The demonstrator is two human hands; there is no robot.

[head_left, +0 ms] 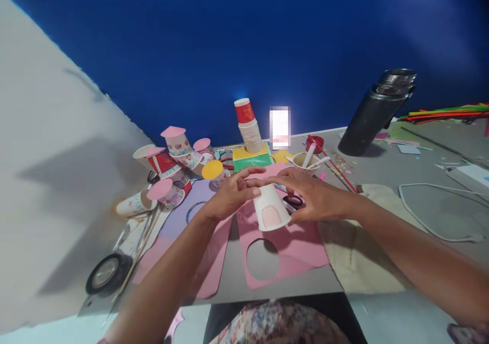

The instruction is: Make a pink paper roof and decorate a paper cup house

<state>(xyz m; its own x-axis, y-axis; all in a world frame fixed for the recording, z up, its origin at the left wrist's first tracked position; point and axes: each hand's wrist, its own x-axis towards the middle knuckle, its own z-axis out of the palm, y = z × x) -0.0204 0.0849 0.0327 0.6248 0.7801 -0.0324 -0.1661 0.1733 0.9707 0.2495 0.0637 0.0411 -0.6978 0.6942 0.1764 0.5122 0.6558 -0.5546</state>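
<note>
A white paper cup (272, 206), upside down and slightly tilted, is between my two hands above the pink paper. A pale pink patch with a rounded top (270, 217) shows on its side near the rim. My left hand (237, 194) grips the cup's upper left, thumb against its wall. My right hand (311, 194) reaches across its top with the fingers, while the thumb is by the lower right rim. Dark-handled scissors (293, 201) lie just behind the cup, partly hidden by my right hand. Under it, the pink sheet (305, 252) has a round hole cut out.
Several decorated paper cups (178, 145) with pink tops stand at left. A cup stack (251, 133) rises at the back, beside a cup of pens (305, 162). A black flask (376, 112) stands right, near a white cable (431, 234). A tape roll (109, 273) lies front left.
</note>
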